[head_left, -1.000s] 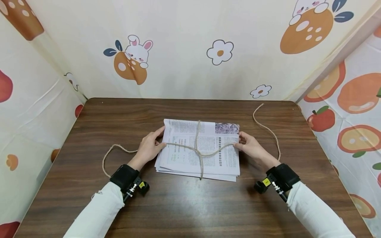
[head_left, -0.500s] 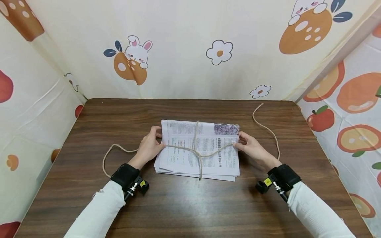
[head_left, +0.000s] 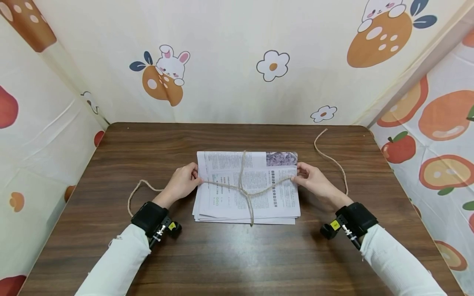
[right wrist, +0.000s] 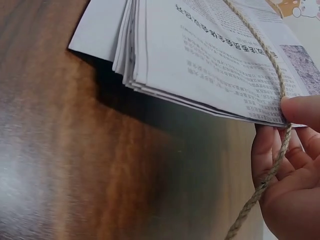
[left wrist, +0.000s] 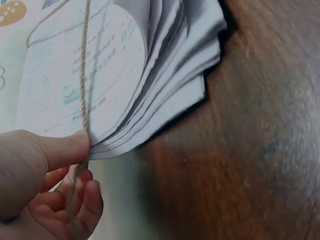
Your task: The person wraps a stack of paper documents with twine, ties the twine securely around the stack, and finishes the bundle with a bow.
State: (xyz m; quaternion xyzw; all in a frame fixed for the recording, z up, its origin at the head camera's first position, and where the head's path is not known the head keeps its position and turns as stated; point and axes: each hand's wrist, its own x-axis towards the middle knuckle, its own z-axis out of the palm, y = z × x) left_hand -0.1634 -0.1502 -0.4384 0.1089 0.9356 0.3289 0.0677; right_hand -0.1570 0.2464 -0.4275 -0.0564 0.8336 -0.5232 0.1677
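Note:
A stack of folded newspapers [head_left: 222, 205] lies mid-table, with a twine [head_left: 252, 211] crossed over its top. At the stack's left edge my left hand [head_left: 182, 181] pinches the papers, thumb on top over the twine and fingers beneath. My right hand [head_left: 314, 181] grips the right edge the same way. In the left wrist view the sheets [left wrist: 165, 90] bow upward and fan out, and the twine [left wrist: 84, 75] runs under the thumb. The right wrist view has the twine [right wrist: 272, 172] passing the thumb and hanging down across the fingers.
One loose twine end [head_left: 335, 162] stretches toward the back right of the wooden table [head_left: 237, 259]. The other end [head_left: 130, 201] curves left of the left hand. Patterned curtains [head_left: 222, 74] enclose the back and sides.
The stack's left side has shifted slightly left and toward me, straightening the top sheets. My left hand moved left with it, its fingers drawing in. The right hand has barely moved.

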